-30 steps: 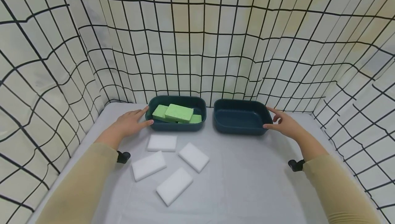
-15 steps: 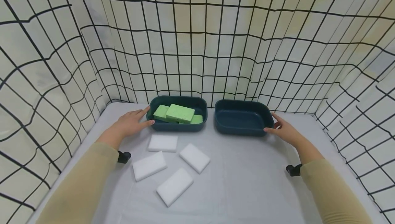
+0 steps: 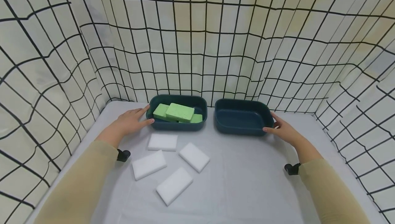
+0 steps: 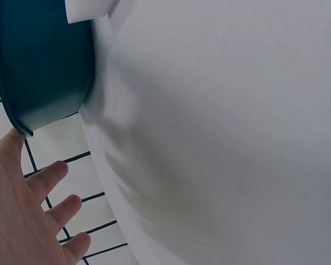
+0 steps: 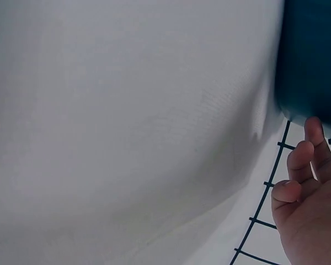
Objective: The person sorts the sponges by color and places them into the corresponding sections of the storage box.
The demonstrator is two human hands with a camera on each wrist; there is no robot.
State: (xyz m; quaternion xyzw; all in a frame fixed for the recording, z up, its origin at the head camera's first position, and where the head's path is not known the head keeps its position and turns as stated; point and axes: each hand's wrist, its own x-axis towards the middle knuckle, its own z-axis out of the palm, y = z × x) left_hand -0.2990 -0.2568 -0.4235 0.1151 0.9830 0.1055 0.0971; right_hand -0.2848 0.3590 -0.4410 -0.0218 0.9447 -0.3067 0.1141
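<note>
At the back stand two dark teal oblong containers, side by side with a small gap. The left container (image 3: 178, 127) has several green sponge-like blocks (image 3: 180, 112) in it; the right container (image 3: 241, 130) holds nothing. My left hand (image 3: 127, 124) touches the left container's outer end, thumb at the front and index finger farther back, the other fingers spread in the left wrist view. My right hand (image 3: 285, 132) touches the right container's outer end with thumb and index finger. Its remaining fingers are loosely bent in the right wrist view.
Several white rectangular blocks (image 3: 174, 186) lie scattered on the white-covered table (image 3: 243, 183) in front of the left container. A black wire grid (image 3: 197, 56) with pale cloth behind it stands at the back and both sides.
My right hand has shifted slightly at the right container's end, its index finger moving from the rim toward the outer side. The left hand, containers and blocks stay in place.
</note>
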